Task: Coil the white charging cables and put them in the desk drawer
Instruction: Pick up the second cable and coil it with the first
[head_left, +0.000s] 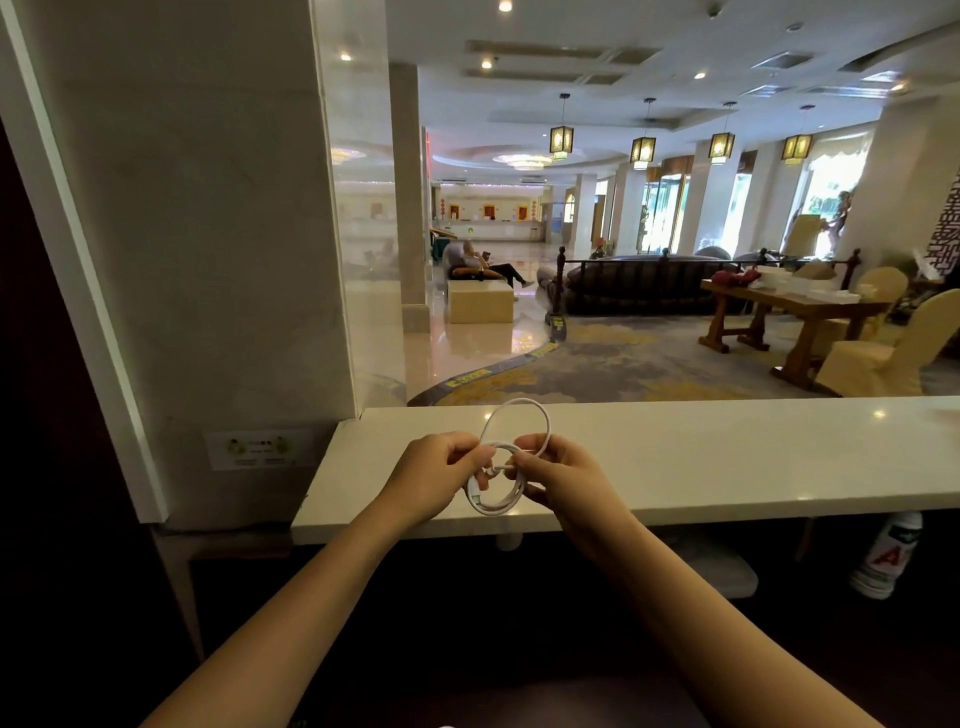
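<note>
A white charging cable (524, 408) is wound into loops and held in the air over the near part of the white counter (727, 457). One loop stands up above my fingers and another hangs below them. My left hand (434, 475) pinches the coil from the left. My right hand (563, 475) pinches it from the right, where the strands cross. A connector end shows at the lower left of the coil. No drawer is in view.
A marble pillar (208, 234) rises at the left of the counter. Under the counter at the right stands a white container with a red letter (885, 556). Beyond lies a lobby with a wooden table (795, 306), covered chairs and a seated person (478, 262).
</note>
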